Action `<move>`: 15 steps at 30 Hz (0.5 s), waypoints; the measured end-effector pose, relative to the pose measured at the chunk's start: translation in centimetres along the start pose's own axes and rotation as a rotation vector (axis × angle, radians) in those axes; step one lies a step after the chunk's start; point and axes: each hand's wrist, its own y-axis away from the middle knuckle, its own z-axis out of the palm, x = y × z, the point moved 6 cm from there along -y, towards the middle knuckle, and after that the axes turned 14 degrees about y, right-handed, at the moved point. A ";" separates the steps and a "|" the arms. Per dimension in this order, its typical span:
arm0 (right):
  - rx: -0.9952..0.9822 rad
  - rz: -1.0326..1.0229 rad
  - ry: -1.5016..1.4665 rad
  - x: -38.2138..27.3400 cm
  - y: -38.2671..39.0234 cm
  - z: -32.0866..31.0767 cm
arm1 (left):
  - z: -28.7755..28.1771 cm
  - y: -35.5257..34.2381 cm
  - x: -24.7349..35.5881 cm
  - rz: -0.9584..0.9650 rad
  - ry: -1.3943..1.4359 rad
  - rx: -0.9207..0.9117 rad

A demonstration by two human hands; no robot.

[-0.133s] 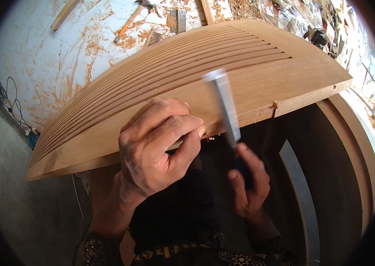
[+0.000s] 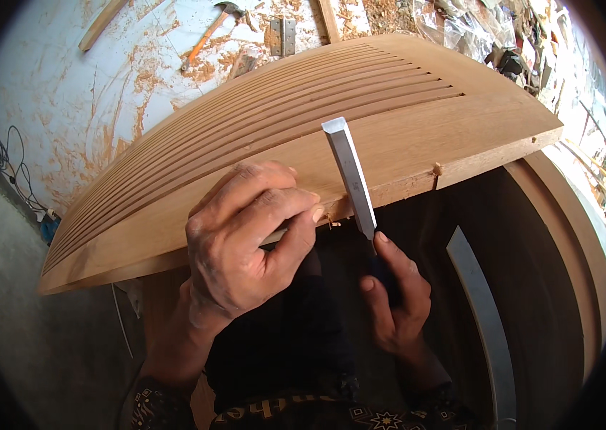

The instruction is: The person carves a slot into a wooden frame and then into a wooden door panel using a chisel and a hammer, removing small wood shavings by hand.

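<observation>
While the left hand [image 2: 245, 247] curls shut on something hidden at the grooved wooden panel's [image 2: 389, 122] near edge, the right hand [image 2: 396, 294] grips a chisel [image 2: 349, 175], its blade lying across that edge.

I count two hands, my left hand [image 2: 245, 244] and my right hand [image 2: 396, 301]. There is one chisel [image 2: 349, 175], and my right grip is closed on its dark handle. There is one wooden panel [image 2: 296, 136] with grooves; I count about eight grooves, but the far ones run together. On the worktop [image 2: 88, 107] behind lie one hammer [image 2: 210, 29], one metal hinge [image 2: 281, 36] and two loose wooden strips, as far as I can see.
</observation>
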 end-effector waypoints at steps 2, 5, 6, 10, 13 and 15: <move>0.077 0.038 0.019 0.2 0.1 -0.8 | -0.5 0.3 0.3 -0.028 -0.021 -0.012; 0.106 0.055 0.059 0.1 0.4 -1.5 | -1.5 1.2 0.5 -0.016 -0.085 -0.032; 0.100 0.054 0.074 0.0 0.5 -1.7 | -1.7 1.5 0.5 0.009 -0.096 -0.035; -0.037 0.051 0.069 -2.0 -0.3 -2.0 | -2.0 2.1 -0.1 0.009 -0.030 -0.037; -0.085 0.029 0.095 -3.3 -1.3 -2.4 | -2.8 2.5 -0.7 -0.087 0.037 0.010; -0.103 0.029 0.133 -4.1 -2.0 -2.6 | -2.8 2.1 -0.5 -0.104 0.035 0.004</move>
